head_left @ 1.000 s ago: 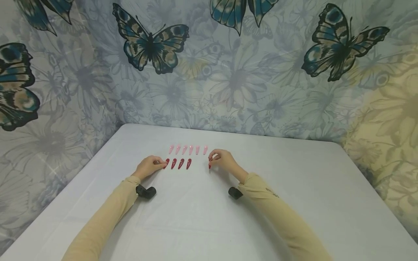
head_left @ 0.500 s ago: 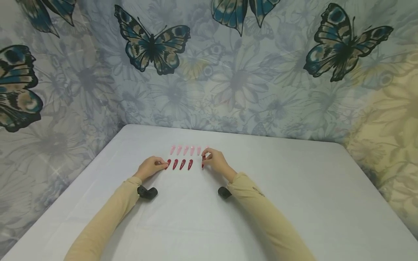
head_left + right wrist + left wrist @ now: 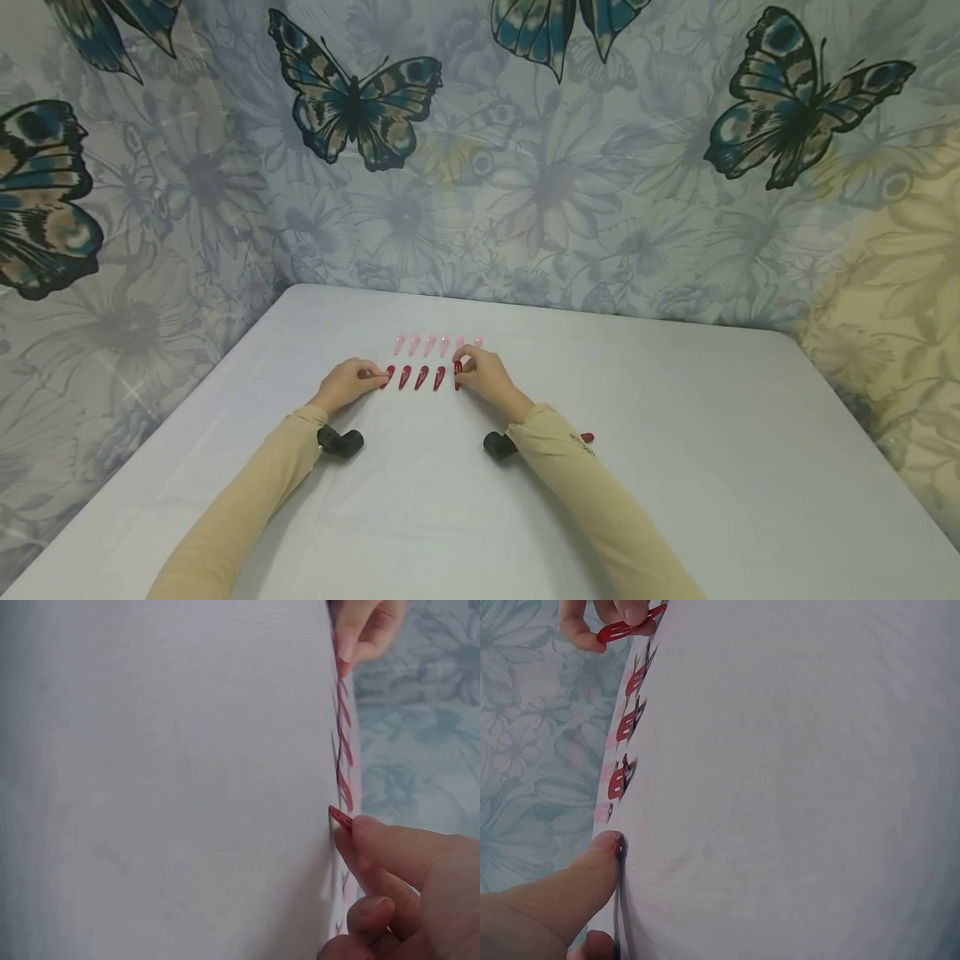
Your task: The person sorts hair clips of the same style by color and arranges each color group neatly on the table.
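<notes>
A row of red snap hair clips [image 3: 422, 377] lies on the white table, each slanting slightly. At its left end my left hand [image 3: 350, 383] pinches the first red clip [image 3: 387, 376] between thumb and finger, low at the tabletop. My right hand [image 3: 483, 373] pinches another red clip [image 3: 458, 375] upright at the right end of the row, beside the last lying clip. The right wrist view shows this clip [image 3: 340, 817] between thumb and forefinger, its tip close to the cloth. In the left wrist view, the left thumb [image 3: 592, 874] covers most of its clip.
Behind the red row runs a row of pink hair clips [image 3: 430, 345], its right end partly behind my right hand. One more red clip [image 3: 587, 437] shows beside the right sleeve. The white table [image 3: 675, 467] meets butterfly-patterned walls at the back and left.
My right hand has moved left with its red clip, up to the end of the red row. The left hand stays at the first clip. A red clip beside the right sleeve has come into view.
</notes>
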`<action>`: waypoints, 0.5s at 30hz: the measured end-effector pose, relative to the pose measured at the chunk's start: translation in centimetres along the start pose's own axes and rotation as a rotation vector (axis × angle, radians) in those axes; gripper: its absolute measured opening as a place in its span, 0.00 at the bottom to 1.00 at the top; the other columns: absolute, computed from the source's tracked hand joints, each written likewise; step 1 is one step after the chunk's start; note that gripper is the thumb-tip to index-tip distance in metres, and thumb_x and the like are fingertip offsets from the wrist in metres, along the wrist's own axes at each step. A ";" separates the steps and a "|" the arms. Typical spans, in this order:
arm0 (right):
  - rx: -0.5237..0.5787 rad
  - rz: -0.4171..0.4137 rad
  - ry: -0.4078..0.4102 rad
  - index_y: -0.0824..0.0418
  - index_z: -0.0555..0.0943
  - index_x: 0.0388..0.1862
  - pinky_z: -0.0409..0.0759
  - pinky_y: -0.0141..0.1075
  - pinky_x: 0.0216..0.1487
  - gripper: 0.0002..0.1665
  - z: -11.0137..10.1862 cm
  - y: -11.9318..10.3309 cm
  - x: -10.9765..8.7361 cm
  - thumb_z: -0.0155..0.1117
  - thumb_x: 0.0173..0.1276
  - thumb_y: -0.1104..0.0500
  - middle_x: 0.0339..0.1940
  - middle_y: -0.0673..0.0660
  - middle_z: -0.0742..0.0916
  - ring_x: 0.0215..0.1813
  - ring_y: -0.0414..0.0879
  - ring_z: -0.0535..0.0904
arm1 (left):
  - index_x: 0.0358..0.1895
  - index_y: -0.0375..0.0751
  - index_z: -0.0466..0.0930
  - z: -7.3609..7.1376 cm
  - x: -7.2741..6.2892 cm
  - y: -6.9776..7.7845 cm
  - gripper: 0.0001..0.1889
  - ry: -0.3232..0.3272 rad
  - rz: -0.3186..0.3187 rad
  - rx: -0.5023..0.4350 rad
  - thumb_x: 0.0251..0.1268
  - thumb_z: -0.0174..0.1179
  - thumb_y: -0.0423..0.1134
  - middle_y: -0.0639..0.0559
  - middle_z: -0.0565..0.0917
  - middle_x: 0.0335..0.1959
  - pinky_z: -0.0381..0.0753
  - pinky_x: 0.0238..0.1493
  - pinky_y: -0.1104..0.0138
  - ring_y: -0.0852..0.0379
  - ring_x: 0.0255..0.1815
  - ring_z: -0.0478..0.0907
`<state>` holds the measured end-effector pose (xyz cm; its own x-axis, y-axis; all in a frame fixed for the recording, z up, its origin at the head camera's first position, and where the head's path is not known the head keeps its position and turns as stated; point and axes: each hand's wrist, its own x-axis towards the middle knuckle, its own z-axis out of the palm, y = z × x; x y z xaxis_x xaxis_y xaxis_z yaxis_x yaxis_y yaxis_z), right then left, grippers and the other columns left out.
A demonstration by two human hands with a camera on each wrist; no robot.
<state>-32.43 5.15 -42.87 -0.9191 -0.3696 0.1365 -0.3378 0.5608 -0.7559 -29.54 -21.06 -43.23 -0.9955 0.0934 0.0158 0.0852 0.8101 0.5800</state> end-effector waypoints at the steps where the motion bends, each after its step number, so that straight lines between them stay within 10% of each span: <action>1: -0.003 -0.003 0.005 0.64 0.80 0.42 0.70 0.29 0.32 0.12 0.0 0.0 0.0 0.69 0.60 0.69 0.33 0.63 0.87 0.31 0.45 0.77 | 0.37 0.38 0.86 0.0 0.0 0.0 0.11 0.001 0.004 0.003 0.65 0.63 0.43 0.42 0.80 0.36 0.68 0.37 0.63 0.51 0.35 0.71; 15: -0.070 0.059 0.004 0.67 0.84 0.45 0.72 0.30 0.37 0.14 0.1 0.1 0.0 0.71 0.58 0.66 0.30 0.60 0.85 0.33 0.44 0.75 | 0.38 0.37 0.86 -0.2 -0.2 0.4 0.11 -0.002 0.003 -0.001 0.65 0.63 0.43 0.42 0.80 0.35 0.67 0.36 0.64 0.52 0.35 0.71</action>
<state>-32.45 5.10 -43.02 -0.9387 -0.3312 0.0956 -0.2960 0.6324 -0.7159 -29.34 -20.86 -42.89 -0.9952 0.0969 0.0160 0.0881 0.8092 0.5809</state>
